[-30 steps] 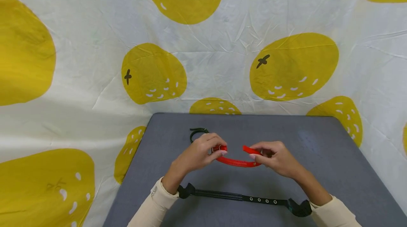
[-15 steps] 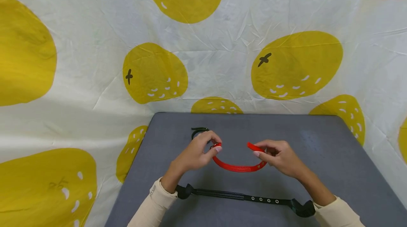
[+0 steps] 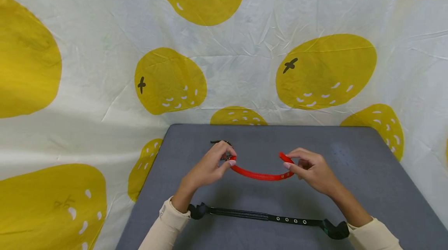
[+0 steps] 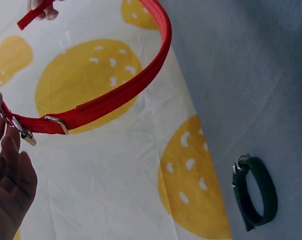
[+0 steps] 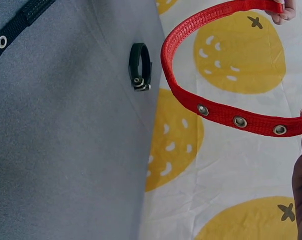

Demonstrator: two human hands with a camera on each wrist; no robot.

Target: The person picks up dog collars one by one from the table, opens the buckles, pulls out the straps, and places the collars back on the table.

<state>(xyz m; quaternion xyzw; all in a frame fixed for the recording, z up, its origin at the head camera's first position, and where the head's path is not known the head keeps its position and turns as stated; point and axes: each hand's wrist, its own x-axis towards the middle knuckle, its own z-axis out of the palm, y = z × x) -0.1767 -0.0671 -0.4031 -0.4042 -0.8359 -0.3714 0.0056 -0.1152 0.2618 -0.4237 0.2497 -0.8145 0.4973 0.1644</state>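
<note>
Pinches the red collar (image 3: 262,177) with left hand (image 3: 207,169) near the buckle (image 4: 27,136) and right hand (image 3: 315,169) near the tip (image 3: 284,156), above a table (image 3: 301,139) bearing a black strap (image 3: 241,214) and, partly hidden behind the left hand, a green collar (image 4: 268,187).

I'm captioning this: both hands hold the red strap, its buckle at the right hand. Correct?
No: the buckle is at the left hand, as the left wrist view shows. That hand and the right hand do hold the red strap.
</note>
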